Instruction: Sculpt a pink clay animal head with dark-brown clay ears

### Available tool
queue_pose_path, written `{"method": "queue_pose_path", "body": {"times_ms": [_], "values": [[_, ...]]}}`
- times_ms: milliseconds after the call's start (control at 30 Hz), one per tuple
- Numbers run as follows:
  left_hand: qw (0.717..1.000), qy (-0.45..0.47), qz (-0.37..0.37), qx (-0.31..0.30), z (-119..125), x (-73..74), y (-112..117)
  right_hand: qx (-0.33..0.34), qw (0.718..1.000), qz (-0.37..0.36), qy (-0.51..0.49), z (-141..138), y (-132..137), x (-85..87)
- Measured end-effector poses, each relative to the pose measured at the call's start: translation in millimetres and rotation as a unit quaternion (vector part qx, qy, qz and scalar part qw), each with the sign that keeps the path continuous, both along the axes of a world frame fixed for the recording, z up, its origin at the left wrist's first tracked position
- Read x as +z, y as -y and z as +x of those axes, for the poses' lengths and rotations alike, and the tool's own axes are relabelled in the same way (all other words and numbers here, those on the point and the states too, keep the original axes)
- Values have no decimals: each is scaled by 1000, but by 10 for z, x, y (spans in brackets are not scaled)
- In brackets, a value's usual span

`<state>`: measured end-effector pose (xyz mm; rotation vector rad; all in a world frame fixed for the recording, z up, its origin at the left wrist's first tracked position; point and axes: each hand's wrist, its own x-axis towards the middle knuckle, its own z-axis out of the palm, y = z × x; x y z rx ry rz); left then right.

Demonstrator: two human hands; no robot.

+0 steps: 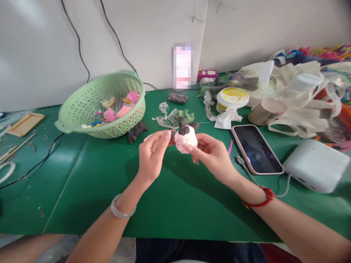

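Over the middle of the table, my right hand [215,155] grips a rounded, pale pink clay figure [186,141] with its thumb across the front. Dark grey pieces [183,126] sit on top of the figure, and another sticks out on its right. On the other side, my left hand [150,157] pinches a small flat dark grey piece [173,134] between thumb and forefinger, at the figure's edge. Whether that piece is fixed to the figure I cannot tell. A bit of pink shows behind my left fingers. Just beyond lie a crumpled green piece [186,115] and clear plastic wrap [164,118].
A green basket [101,128] of colourful pieces stands left, beside a dark lump [138,131]. To the right are a phone [257,149], a white box-shaped device [318,164] with a cable, a yellow-lidded tub [232,98] and plastic bags [298,102]. A blurred screen [183,65] leans on the wall.
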<state>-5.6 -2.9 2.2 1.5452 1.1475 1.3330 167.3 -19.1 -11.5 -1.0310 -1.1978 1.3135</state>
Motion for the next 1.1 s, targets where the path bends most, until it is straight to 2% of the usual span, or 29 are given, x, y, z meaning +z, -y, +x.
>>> {"method": "queue_pose_path", "body": {"times_ms": [300, 500, 900, 967, 1100], "values": [[998, 12, 21, 55, 14, 16, -23, 10, 1000, -18, -14, -4, -7, -47], [998, 37, -31, 36, -6, 36, -44, 13, 999, -28, -32, 3, -19, -64], [998, 30, -26, 41, -36, 9, -86, 21, 999, -34, -37, 19, -29, -54], [998, 41, -43, 16, -39, -1, -98, 15, 999, -29, -35, 36, -34, -47], [988, 52, -97, -111, -6, -45, -108, -3, 999, -10, -33, 38, -41, -45]]}}
